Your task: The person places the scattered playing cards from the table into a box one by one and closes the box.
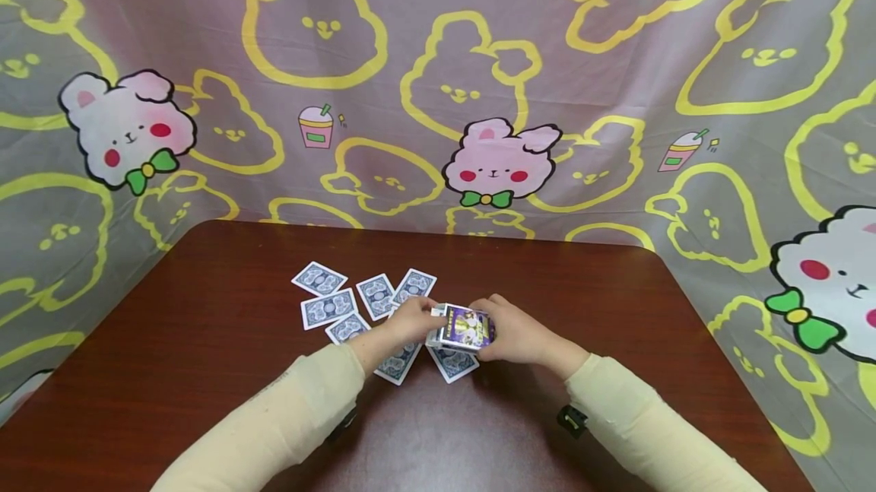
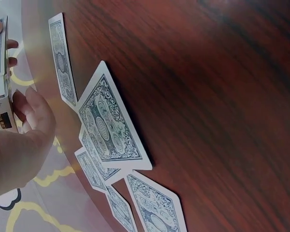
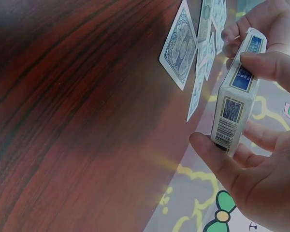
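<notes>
Playing cards (image 1: pixel 328 308) lie back-up on the table (image 1: pixel 582 287), left of and beneath the card box (image 1: pixel 471 328); the left hand (image 1: pixel 409 319) partly screens them. Left fingers pinch the box's left end; the right hand (image 1: pixel 518 332) grips its right end.

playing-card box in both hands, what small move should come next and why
Probably have the left hand ease the end flap farther back: that hand is at the flap end, while the right hand grips the playing-card box.
</notes>
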### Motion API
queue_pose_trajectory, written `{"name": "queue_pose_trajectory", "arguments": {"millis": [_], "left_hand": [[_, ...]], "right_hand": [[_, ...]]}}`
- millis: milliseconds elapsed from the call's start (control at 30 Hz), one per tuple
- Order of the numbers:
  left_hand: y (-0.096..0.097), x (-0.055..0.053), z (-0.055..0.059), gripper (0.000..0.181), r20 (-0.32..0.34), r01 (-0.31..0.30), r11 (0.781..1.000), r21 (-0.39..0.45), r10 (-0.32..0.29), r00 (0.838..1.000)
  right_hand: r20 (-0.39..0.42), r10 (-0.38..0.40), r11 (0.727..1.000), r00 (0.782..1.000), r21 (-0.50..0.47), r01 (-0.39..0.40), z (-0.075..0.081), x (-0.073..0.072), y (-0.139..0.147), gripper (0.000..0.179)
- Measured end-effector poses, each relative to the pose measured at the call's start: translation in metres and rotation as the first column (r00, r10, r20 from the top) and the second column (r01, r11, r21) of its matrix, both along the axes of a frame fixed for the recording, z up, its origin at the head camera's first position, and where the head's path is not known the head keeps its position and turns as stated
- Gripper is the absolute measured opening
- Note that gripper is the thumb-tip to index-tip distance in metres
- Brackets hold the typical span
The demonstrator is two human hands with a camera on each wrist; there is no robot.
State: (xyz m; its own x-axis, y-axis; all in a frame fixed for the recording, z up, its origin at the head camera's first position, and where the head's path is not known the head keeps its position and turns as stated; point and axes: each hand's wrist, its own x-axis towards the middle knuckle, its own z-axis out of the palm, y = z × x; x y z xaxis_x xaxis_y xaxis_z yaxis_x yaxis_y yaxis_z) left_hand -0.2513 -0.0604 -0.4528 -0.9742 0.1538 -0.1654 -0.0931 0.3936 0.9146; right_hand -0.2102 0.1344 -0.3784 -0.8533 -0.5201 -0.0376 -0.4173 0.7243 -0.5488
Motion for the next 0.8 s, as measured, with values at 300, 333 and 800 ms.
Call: {"name": "queue_pose_trajectory", "arguments": {"millis": [300, 333, 800], "left_hand": [[-0.019, 0.031, 0.054, 0.036, -0.021, 0.032, 0.977, -0.211, -0.037, 0.999], [-0.023, 0.032, 0.056, 0.038, -0.051, 0.036, 0.950, -0.309, -0.054, 0.997], [-0.018, 0.063, 0.043, 0.048, -0.240, -0.031, 0.517, -0.855, -0.343, 0.908]], "right_hand": [[-0.023, -0.043, 0.999, 0.999, 0.014, 0.043, 0.002, -0.002, 0.006, 0.064], [-0.030, -0.047, 0.999, 0.998, 0.019, 0.048, 0.002, -0.003, 0.007, 0.065], [-0.066, -0.064, 0.997, 0.996, 0.045, 0.067, 0.002, -0.006, 0.016, 0.066]]}}
